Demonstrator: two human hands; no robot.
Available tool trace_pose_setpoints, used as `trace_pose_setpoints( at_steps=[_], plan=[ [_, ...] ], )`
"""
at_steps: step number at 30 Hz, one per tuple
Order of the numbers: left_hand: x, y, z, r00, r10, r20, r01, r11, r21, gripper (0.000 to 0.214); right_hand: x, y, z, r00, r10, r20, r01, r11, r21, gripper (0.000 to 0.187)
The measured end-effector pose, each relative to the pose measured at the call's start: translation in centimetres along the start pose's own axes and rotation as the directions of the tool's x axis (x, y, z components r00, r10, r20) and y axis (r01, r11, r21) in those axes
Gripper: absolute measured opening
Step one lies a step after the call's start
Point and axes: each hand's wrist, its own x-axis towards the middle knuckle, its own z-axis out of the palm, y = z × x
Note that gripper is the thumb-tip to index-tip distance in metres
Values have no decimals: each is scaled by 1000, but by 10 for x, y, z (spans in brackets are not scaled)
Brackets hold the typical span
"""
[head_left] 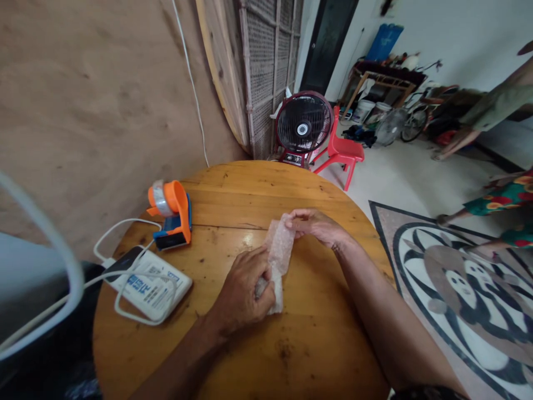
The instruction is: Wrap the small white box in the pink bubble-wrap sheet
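A piece of translucent bubble wrap (pixel 282 244) is held between my two hands, just above the round wooden table (pixel 328 333). My left hand (pixel 245 286) is closed around its lower left part, thumb toward me. Something greyish shows under the left fingers, but I cannot tell what it is. My right hand (pixel 312 226) pinches the upper end of the bubble wrap between thumb and fingers. To the left stands an orange and blue tape dispenser (pixel 177 216) with a roll of clear tape on it.
At the table's left edge lies a white power bank (pixel 154 286) with a looped white cable (pixel 120 230). Beyond the far edge are a dark red fan (pixel 303 125) and a red plastic chair (pixel 345 149). Two people's legs (pixel 470 125) show at the right, near a panda floor pattern (pixel 462 300).
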Motion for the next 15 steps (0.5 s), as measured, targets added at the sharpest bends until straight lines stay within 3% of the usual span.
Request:
trace_pose_setpoints(
  at_steps=[15],
  plan=[
    [0,1,0,1000,-12,12,12,1000,1,13,12,13,6,997,25,-76,-34,993,-114,37]
  ],
)
